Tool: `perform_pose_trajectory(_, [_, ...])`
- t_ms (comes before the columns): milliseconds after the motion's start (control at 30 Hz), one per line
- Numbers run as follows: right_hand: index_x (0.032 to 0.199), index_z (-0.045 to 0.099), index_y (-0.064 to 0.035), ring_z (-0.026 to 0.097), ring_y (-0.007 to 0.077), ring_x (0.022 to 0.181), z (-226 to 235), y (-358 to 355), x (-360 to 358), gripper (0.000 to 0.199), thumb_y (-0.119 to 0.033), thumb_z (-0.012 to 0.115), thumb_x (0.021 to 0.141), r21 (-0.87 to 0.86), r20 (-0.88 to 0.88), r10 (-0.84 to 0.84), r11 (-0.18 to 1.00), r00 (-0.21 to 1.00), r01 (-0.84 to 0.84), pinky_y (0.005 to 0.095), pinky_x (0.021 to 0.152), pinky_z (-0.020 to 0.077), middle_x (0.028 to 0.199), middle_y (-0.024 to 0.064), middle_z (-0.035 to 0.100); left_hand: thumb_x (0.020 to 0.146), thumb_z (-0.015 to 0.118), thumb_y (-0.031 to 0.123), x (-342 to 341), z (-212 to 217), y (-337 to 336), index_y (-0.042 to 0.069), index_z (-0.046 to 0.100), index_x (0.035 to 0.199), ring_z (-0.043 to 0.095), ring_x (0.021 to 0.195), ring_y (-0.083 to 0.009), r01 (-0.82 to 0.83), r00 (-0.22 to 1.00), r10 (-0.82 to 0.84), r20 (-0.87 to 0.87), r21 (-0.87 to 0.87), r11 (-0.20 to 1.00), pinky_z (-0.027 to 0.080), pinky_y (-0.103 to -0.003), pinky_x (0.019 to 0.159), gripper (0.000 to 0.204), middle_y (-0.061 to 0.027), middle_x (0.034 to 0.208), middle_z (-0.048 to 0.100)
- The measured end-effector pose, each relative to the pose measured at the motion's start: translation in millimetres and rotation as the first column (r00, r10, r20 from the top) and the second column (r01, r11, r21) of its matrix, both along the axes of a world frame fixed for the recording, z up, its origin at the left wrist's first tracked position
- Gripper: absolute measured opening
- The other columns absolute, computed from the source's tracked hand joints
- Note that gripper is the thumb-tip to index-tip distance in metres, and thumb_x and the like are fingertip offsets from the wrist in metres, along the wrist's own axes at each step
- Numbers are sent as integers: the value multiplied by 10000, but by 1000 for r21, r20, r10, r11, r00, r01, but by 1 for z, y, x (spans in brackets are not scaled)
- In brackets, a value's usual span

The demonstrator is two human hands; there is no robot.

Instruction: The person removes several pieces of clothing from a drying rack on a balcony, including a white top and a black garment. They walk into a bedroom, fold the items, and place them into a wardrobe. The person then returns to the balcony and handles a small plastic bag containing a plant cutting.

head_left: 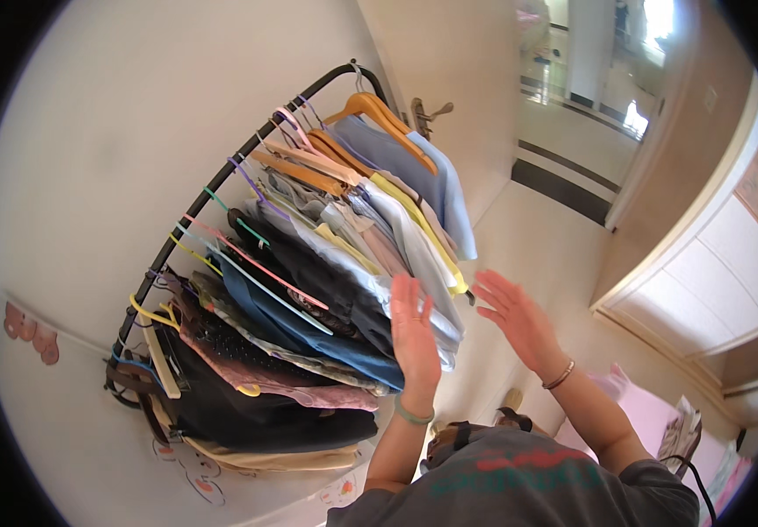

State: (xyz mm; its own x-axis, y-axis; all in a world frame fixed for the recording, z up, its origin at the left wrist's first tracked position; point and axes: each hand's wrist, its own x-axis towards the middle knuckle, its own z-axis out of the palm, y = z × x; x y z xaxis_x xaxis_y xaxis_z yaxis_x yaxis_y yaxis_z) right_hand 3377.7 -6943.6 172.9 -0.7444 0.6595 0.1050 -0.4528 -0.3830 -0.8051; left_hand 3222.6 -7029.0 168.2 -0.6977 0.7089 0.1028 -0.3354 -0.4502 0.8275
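My left hand is raised with its fingers stretched up, right in front of the hanging clothes; whether it touches them I cannot tell. To its right, my right hand is held up over the floor, fingers apart and nothing in it. A black clothes rack carries many garments on hangers. Nearest the left hand are a dark blue garment, a black garment and pale shirts. Farther along hang a yellow-edged garment and a blue shirt near a wooden hanger.
Behind the rack's far end stands a door with a handle. A doorway with a dark threshold lies beyond. A white-panelled cabinet is at right, above a pink-covered surface. A pale wall runs along the left.
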Motion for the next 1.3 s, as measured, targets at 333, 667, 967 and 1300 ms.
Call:
perform_pose_trajectory(333, [1334,490,-41,607,339,1001,38,14,-173,464,-231,615,929,803,294,-142,573,945,-163,390,833,488,1082,209,609,1026,443,173,-24,-2,-16,14,379,1414,540,1120,-163,-386,912,369,-176,-73,919,441,-303,953,424,-80,1302,530])
perform_pose_trajectory(667, [1175,470,26,574,334,897,32,-40,-228,406,-33,598,794,970,136,-225,229,965,-84,413,746,510,928,165,588,950,569,109,-64,-42,-24,19,362,1400,469,1232,-181,-544,786,479,-391,-69,836,416,-326,994,503,-86,1371,456])
perform_pose_trajectory(967, [920,594,52,511,204,631,68,14,-236,222,-170,614,922,741,275,-110,657,955,-138,323,596,431,731,133,573,1028,472,238,-99,-9,-15,20,246,1502,473,1185,-166,-443,845,398,-357,-52,895,379,-297,1001,569,-131,1422,417])
perform_pose_trajectory(1300, [753,534,-46,567,387,621,59,9,-270,264,-240,617,910,955,154,-368,294,917,-42,446,531,428,647,172,562,999,544,190,-167,-44,15,18,555,1059,516,889,-99,-626,755,566,-331,-109,772,425,-238,814,183,-25,979,578])
